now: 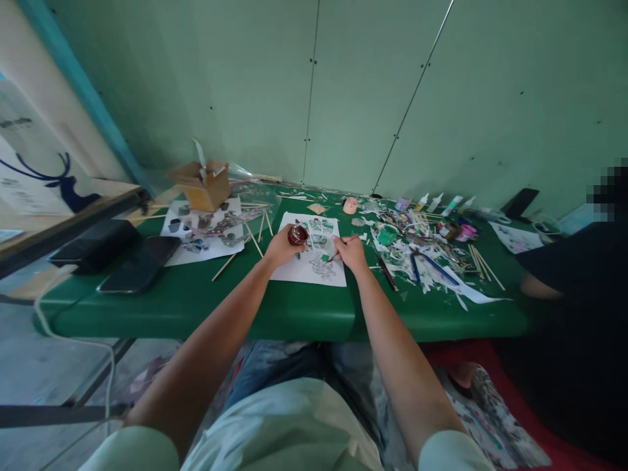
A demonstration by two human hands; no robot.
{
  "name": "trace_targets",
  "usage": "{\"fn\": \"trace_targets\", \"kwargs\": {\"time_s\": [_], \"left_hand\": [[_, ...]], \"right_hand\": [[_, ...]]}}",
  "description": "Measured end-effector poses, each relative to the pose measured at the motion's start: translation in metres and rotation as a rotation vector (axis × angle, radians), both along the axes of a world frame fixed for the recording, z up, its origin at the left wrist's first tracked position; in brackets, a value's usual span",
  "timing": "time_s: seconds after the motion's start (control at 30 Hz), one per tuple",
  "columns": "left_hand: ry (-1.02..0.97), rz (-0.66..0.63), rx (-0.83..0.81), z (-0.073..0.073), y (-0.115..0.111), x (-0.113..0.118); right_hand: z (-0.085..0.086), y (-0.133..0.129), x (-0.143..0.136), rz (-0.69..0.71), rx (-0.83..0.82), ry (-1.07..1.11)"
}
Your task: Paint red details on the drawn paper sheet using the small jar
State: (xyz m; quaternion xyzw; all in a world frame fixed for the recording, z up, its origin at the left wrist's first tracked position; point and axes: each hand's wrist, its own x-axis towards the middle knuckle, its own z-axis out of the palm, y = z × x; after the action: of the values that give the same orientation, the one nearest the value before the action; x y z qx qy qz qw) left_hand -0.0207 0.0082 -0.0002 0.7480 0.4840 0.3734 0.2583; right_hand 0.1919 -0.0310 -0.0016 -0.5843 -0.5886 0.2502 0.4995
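Note:
A white sheet (284,271) with line drawings and green patches lies on the green table (304,314). Over its upper left part, my left hand (280,247) is closed around a small dark red jar (297,235). My right hand (350,252) rests at the sheet's right edge, fingers pinched on a thin red brush (335,256) whose tip points down-left at the drawing, close to a green patch. What the jar contains is too small to tell.
On the left are a cardboard box (209,186), a printed sheet (228,250), thin sticks and a phone (140,264). Paper scraps, blue-handled scissors (436,267), a green lump (387,234) and bottles cover the right side. A person in dark clothing (579,281) sits at far right.

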Motion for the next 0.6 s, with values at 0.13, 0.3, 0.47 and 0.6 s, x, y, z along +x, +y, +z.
{"fn": "trace_targets", "kwargs": {"time_s": [0.13, 0.3, 0.47, 0.6], "left_hand": [[0.003, -0.002, 0.005, -0.0004, 0.0001, -0.0005], [0.004, -0.001, 0.011, -0.0005, -0.0003, -0.0006], [0.007, 0.002, 0.001, -0.0004, 0.0000, -0.0001], [0.005, 0.003, -0.008, -0.0002, 0.0002, 0.0002]], "right_hand": [[0.0005, -0.0002, -0.0005, -0.008, 0.014, 0.019], [0.0014, -0.0019, -0.0020, 0.035, 0.006, -0.044], [0.0019, -0.0024, -0.0013, 0.011, 0.023, -0.031], [-0.0006, -0.0009, -0.0009, 0.053, 0.015, -0.028]]}}
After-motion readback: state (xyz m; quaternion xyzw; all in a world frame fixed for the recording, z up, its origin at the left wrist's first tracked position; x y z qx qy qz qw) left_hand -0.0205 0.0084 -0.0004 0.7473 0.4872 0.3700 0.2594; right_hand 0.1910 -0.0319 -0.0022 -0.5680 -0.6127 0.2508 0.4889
